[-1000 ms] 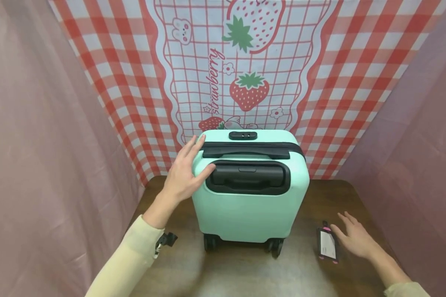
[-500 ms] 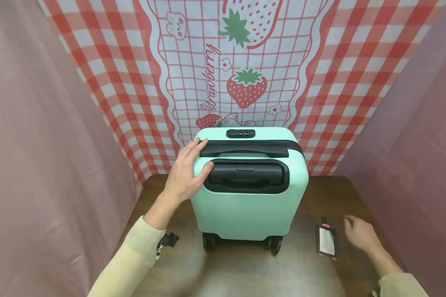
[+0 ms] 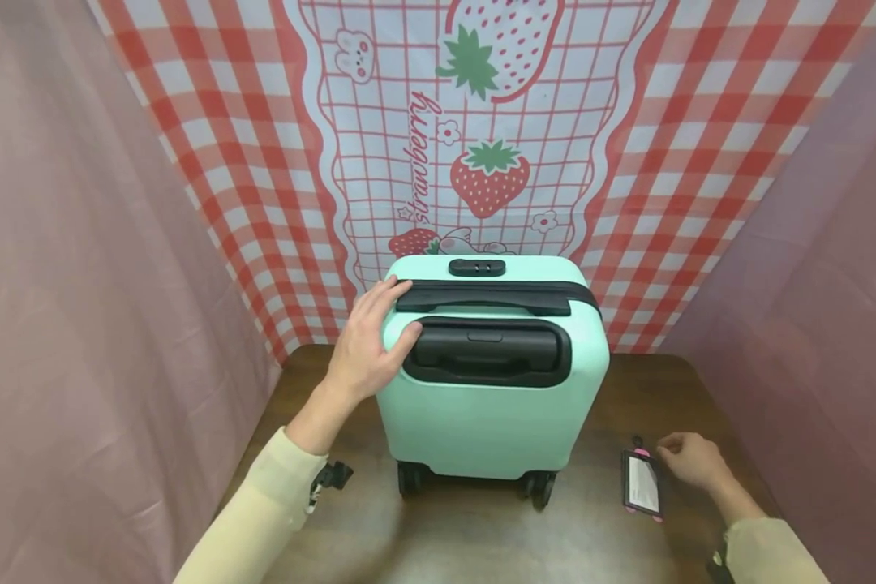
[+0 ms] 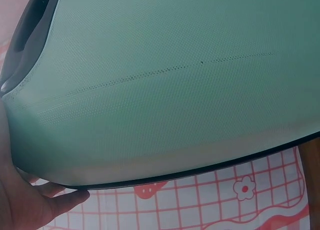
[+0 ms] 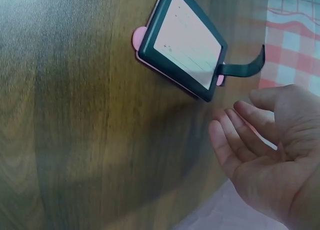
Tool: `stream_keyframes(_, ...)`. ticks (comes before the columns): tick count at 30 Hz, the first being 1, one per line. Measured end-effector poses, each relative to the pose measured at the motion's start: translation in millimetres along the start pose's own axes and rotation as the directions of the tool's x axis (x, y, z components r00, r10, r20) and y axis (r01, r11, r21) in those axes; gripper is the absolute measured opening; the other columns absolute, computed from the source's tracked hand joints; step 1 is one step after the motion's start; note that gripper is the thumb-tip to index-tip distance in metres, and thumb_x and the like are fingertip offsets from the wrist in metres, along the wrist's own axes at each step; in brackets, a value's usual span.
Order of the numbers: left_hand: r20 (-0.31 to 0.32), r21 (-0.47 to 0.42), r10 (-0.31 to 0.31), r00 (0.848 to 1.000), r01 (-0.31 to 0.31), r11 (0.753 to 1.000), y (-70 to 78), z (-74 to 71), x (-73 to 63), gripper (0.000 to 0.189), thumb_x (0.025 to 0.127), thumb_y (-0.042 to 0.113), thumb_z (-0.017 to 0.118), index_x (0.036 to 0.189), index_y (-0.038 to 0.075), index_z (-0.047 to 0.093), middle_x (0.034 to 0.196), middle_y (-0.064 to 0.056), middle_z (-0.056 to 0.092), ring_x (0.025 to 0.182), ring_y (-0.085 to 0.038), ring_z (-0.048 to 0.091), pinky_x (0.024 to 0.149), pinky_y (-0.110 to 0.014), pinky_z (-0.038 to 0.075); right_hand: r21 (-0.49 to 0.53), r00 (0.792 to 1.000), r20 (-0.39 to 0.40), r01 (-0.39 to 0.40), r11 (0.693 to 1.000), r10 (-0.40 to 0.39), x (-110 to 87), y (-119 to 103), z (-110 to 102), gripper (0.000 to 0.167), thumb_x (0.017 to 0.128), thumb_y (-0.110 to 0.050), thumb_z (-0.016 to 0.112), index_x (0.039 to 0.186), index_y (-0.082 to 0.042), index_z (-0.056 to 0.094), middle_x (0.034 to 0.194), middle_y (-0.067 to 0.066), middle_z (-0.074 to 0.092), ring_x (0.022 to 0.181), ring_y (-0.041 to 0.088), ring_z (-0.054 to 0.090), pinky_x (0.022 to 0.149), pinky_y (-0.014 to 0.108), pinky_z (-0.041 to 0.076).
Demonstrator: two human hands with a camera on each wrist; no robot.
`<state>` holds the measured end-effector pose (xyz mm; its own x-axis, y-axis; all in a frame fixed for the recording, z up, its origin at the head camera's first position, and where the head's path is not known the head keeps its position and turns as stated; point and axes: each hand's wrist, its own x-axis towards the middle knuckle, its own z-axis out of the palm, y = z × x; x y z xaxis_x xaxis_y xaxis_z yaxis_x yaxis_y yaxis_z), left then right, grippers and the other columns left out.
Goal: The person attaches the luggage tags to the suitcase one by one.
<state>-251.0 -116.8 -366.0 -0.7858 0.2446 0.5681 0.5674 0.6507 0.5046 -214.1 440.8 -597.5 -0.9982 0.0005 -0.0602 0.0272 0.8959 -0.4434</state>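
A mint-green suitcase (image 3: 482,422) stands upright on the brown table, its black handles and combination lock on top. My left hand (image 3: 365,341) rests on its upper left corner, fingers over the top edge and thumb on the front. In the left wrist view, the fingertips touch the black seam under the green shell (image 4: 175,89). A luggage tag (image 3: 642,484) with a black frame, pink trim and white card lies right of the suitcase. Beside its strap end hovers my right hand (image 3: 693,462), fingers loosely bent and holding nothing. The right wrist view shows a gap between fingertips and strap (image 5: 245,68).
The wooden table (image 3: 474,535) extends in front of the suitcase. Behind it hangs a red-and-white checked strawberry cloth (image 3: 489,178). Pink curtains (image 3: 117,324) close in both sides. Black wheels (image 3: 536,487) sit under the suitcase.
My right hand first drew back right from the tag with its fingers bending, then came left towards the strap end. The left hand's fingers have settled lower onto the suitcase corner.
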Motion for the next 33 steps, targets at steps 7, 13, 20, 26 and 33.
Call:
stream_keyframes(7,0.003,0.002,-0.014,1.0,0.014,1.0,1.1,0.5,-0.1,0.059,0.101,0.041,0.06,0.154,0.018,0.054,0.168,-0.011,0.045,0.157,-0.035,0.04,0.125,-0.063,0.037,0.005,0.999,0.034,0.0,1.0,0.0,-1.1,3,13,0.025,0.092,-0.016,0.071,0.106,0.004,0.077,0.096,0.021,0.08,0.09,0.043,0.074,0.076,0.052,0.058)
stream_keyframes(13,-0.012,-0.008,-0.01,1.0,0.01,1.0,0.8,0.8,0.0,0.055,0.101,0.039,0.059,0.15,0.015,0.057,0.167,-0.011,0.046,0.156,-0.034,0.041,0.126,-0.062,0.037,0.017,1.0,0.021,0.0,1.0,0.0,-1.5,7,24,0.025,0.086,-0.009,0.071,0.106,0.004,0.077,0.098,0.024,0.078,0.092,0.045,0.073,0.077,0.053,0.057)
stream_keyframes(20,-0.023,-0.008,-0.011,1.0,0.011,1.0,0.1,3.3,0.7,0.054,0.1,0.04,0.06,0.148,0.015,0.057,0.167,-0.011,0.047,0.155,-0.033,0.042,0.125,-0.061,0.038,0.033,1.0,0.028,-0.01,0.999,0.009,-1.4,8,28,0.023,0.082,-0.006,0.072,0.102,0.006,0.074,0.093,0.02,0.074,0.085,0.032,0.068,0.073,0.047,0.055)
stream_keyframes(26,-0.016,-0.013,-0.018,1.0,0.018,1.0,-0.4,4.3,0.3,0.055,0.101,0.04,0.059,0.148,0.014,0.057,0.167,-0.01,0.046,0.156,-0.033,0.041,0.125,-0.061,0.038,0.108,0.999,0.045,0.009,0.994,-0.014,-2.1,9,26,0.018,0.086,-0.003,0.068,0.101,0.005,0.067,0.094,0.019,0.074,0.085,0.025,0.068,0.072,0.04,0.053)
stream_keyframes(33,-0.019,-0.019,-0.015,1.0,0.015,1.0,-1.8,4.0,-0.1,0.054,0.101,0.039,0.06,0.148,0.013,0.057,0.167,-0.011,0.047,0.156,-0.034,0.04,0.126,-0.061,0.036,0.279,0.997,0.078,0.003,0.96,-0.026,-5.3,3,17,0.015,0.095,-0.001,0.069,0.107,0.004,0.062,0.108,0.026,0.076,0.096,0.023,0.07,0.073,0.028,0.052)
